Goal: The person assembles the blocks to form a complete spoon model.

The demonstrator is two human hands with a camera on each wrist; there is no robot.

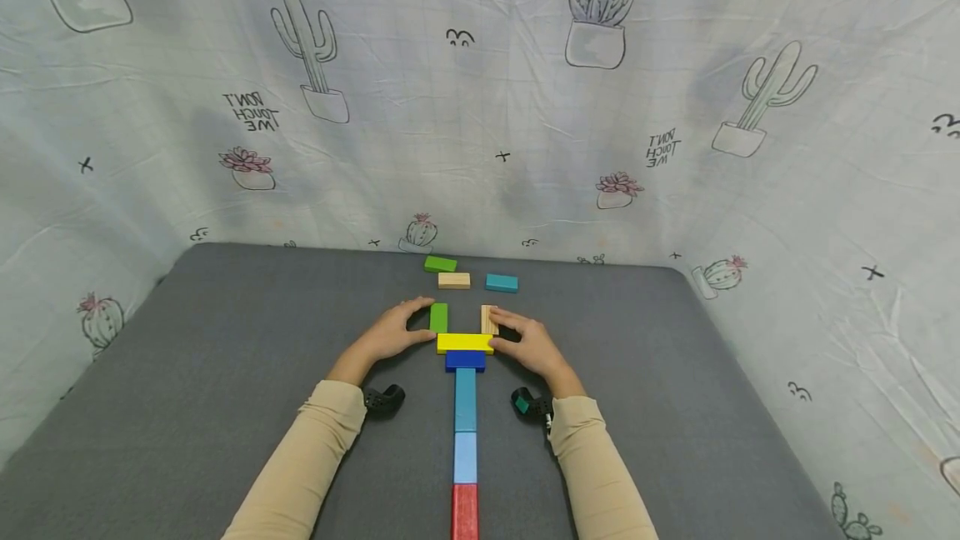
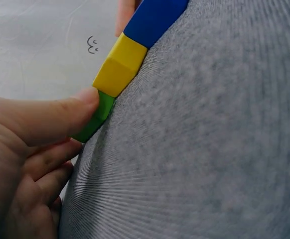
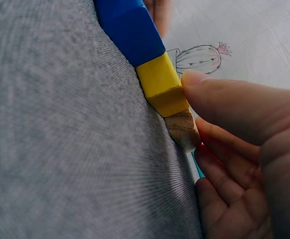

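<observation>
My left hand (image 1: 386, 335) pinches a green block (image 1: 438, 317) at its outer side, thumb beside the left end of a yellow block (image 1: 465, 343). On the other side, my right hand (image 1: 534, 347) holds a plain wooden block (image 1: 487, 320) with its fingers, while its thumb touches the yellow block's right end. The green and wooden blocks point away from me, behind the two ends of the crosswise yellow block. Against the yellow block's near side lies a dark blue block (image 1: 465, 361). Both wrist views show the thumbs (image 2: 60, 117) (image 3: 224, 99) close against the blocks.
A teal block (image 1: 466, 400), a light blue block (image 1: 465, 457) and a red block (image 1: 465, 513) run in line toward me. Farther back lie a loose green block (image 1: 440, 264), a wooden block (image 1: 453, 281) and a teal block (image 1: 502, 283). A printed curtain (image 1: 480, 107) hangs behind the grey table (image 1: 300, 298).
</observation>
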